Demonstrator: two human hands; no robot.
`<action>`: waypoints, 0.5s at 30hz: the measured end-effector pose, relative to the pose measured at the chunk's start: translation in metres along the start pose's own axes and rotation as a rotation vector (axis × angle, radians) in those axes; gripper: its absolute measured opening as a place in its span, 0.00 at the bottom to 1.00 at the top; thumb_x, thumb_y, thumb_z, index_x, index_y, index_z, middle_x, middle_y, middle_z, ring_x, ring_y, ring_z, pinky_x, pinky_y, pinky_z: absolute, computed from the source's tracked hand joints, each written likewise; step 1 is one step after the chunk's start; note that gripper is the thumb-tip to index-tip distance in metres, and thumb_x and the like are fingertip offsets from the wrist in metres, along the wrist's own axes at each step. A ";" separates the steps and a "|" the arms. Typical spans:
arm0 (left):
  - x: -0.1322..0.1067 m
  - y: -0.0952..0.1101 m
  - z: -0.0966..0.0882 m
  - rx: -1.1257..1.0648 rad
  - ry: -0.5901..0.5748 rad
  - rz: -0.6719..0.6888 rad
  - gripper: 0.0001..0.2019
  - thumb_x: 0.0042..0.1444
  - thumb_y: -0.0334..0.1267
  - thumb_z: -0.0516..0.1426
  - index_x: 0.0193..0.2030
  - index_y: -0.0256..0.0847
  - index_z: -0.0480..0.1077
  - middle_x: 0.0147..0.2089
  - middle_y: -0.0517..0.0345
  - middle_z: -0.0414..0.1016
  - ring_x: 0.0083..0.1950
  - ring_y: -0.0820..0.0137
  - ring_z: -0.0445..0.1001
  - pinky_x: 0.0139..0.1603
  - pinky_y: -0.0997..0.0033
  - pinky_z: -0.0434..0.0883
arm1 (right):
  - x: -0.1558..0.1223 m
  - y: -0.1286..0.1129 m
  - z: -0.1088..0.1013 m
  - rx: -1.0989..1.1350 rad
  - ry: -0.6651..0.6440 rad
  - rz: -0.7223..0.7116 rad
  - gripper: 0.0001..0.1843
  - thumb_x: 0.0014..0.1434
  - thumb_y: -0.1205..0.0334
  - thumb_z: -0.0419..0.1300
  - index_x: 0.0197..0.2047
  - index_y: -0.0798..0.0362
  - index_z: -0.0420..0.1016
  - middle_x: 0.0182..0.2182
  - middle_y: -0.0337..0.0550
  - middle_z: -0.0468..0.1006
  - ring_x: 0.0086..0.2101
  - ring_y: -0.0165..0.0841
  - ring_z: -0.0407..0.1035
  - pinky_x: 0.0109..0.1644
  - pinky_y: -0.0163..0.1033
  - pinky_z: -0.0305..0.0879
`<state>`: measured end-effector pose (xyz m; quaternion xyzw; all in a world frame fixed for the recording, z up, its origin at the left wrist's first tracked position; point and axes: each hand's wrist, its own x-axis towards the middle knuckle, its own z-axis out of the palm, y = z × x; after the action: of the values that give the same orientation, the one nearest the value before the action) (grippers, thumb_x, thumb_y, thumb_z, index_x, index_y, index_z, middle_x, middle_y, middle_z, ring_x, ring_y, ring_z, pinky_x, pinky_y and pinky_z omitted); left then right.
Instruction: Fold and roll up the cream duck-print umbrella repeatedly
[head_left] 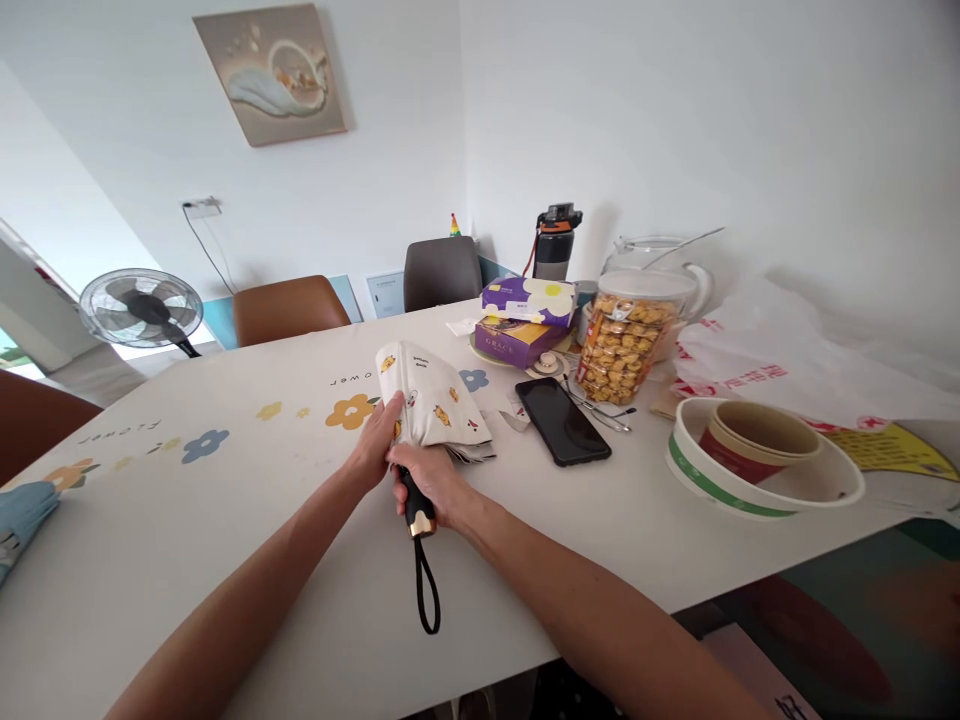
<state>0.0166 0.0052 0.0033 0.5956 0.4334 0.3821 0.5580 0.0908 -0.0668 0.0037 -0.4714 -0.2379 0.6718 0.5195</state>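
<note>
A folded white umbrella (431, 400) with small yellow prints lies over the white table (225, 520), its canopy pointing away from me. My right hand (433, 482) is closed around its black handle, whose gold-ringed end and black wrist loop (429, 590) hang toward me. My left hand (379, 440) grips the canopy's near end, fingers wrapped on the fabric.
A black phone (562, 420) lies right of the umbrella. Behind it stand a snack jar (622, 350), purple boxes (525, 315), a dark bottle (555, 245) and a glass pitcher (660, 260). Paper bowls (765, 455) and a plastic bag (780, 355) sit at right. Chairs (289, 308) and a fan (141, 308) stand beyond.
</note>
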 end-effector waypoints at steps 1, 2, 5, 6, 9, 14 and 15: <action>0.001 0.002 0.000 -0.077 -0.037 -0.082 0.29 0.49 0.59 0.51 0.47 0.35 0.68 0.43 0.45 0.74 0.42 0.60 0.73 0.37 0.65 0.71 | -0.001 0.000 0.000 -0.002 -0.025 -0.001 0.06 0.45 0.67 0.55 0.22 0.54 0.59 0.14 0.32 0.61 0.12 0.25 0.57 0.12 0.33 0.59; 0.002 0.004 -0.002 -0.138 -0.076 -0.151 0.29 0.49 0.59 0.52 0.46 0.34 0.68 0.41 0.45 0.75 0.41 0.60 0.74 0.36 0.64 0.72 | -0.003 -0.001 0.000 -0.007 -0.054 0.002 0.06 0.45 0.67 0.55 0.22 0.54 0.59 0.14 0.32 0.62 0.12 0.25 0.57 0.12 0.33 0.59; 0.009 0.010 -0.009 -0.329 -0.162 -0.248 0.30 0.49 0.60 0.52 0.47 0.35 0.68 0.39 0.44 0.75 0.42 0.58 0.74 0.41 0.62 0.72 | -0.009 -0.001 0.001 -0.046 -0.145 0.041 0.07 0.47 0.66 0.55 0.22 0.53 0.58 0.12 0.31 0.60 0.12 0.25 0.56 0.13 0.32 0.59; 0.011 0.012 -0.012 -0.376 -0.184 -0.249 0.30 0.49 0.60 0.51 0.48 0.35 0.68 0.40 0.44 0.75 0.43 0.58 0.74 0.43 0.61 0.71 | -0.011 -0.001 0.000 -0.062 -0.177 0.053 0.07 0.48 0.65 0.54 0.22 0.53 0.58 0.11 0.31 0.60 0.11 0.25 0.56 0.14 0.31 0.59; 0.014 0.016 -0.022 -0.427 -0.202 -0.205 0.32 0.49 0.61 0.49 0.51 0.36 0.67 0.42 0.45 0.75 0.45 0.56 0.73 0.46 0.58 0.70 | -0.013 0.001 -0.001 -0.089 -0.302 0.056 0.08 0.49 0.64 0.54 0.22 0.54 0.58 0.11 0.31 0.60 0.12 0.24 0.55 0.15 0.31 0.59; 0.014 0.020 -0.031 -0.351 -0.161 -0.117 0.32 0.50 0.58 0.49 0.54 0.36 0.65 0.42 0.47 0.75 0.45 0.55 0.73 0.48 0.56 0.69 | -0.010 0.007 -0.003 -0.024 -0.476 0.075 0.09 0.49 0.63 0.56 0.22 0.55 0.60 0.15 0.32 0.62 0.13 0.23 0.56 0.16 0.31 0.60; 0.014 0.020 -0.031 -0.351 -0.157 -0.113 0.31 0.50 0.58 0.49 0.54 0.36 0.65 0.42 0.47 0.76 0.44 0.55 0.73 0.48 0.56 0.69 | -0.010 0.008 -0.003 -0.007 -0.481 0.074 0.08 0.49 0.62 0.57 0.23 0.55 0.61 0.16 0.32 0.63 0.14 0.23 0.56 0.16 0.31 0.61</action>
<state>-0.0065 0.0284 0.0253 0.4920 0.3479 0.3724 0.7059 0.0895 -0.0793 -0.0003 -0.3080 -0.3395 0.7826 0.4213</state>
